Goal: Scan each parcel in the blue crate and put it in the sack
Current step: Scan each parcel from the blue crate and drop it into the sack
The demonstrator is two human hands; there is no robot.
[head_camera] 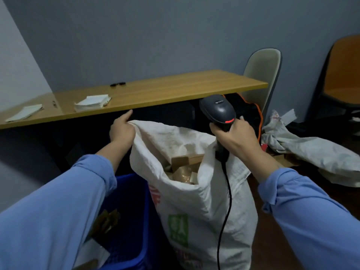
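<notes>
Near left, under sleeve (48,211): blue crate (132,211), parcels (106,221) waiting inside. Left hand (121,131) gripping sack (194,201) rim, mouth held open, cartons (181,166) inside. Right hand (233,135) wrapped round scanner (218,110), above sack's right edge. Probably between parcels. Next: drop rim, reach into crate.

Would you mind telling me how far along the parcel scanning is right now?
Done: the sack holds brown parcels up near its mouth. In hand: the left hand grips the sack's rim and the right hand holds the scanner; neither holds a parcel. Left: a few crate parcels show in the blue crate, partly hidden by the left sleeve.
</notes>
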